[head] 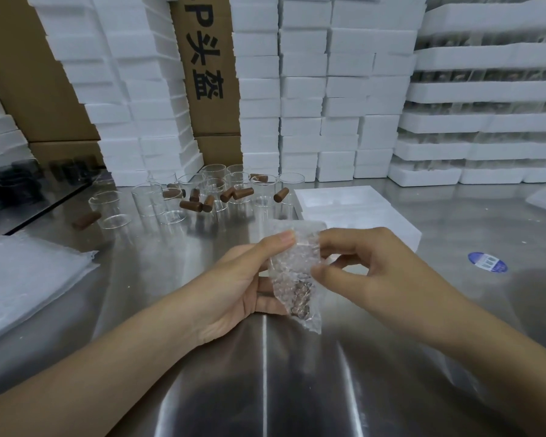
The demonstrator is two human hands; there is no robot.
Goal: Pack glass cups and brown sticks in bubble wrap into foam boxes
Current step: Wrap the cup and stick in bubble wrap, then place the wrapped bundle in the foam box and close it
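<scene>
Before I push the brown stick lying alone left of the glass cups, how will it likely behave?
The brown stick looks cylindrical and lies on its side on the smooth steel table, so it would probably roll. It seems small and stiff, likely light. If it rolls, it might knock the nearest glass cup.

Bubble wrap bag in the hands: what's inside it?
Something brown, likely a brown stick, shows through the lower half of the bubble wrap bag, pinched by left hand and right hand. The bubbles blur it; anything else inside is hidden.
</scene>
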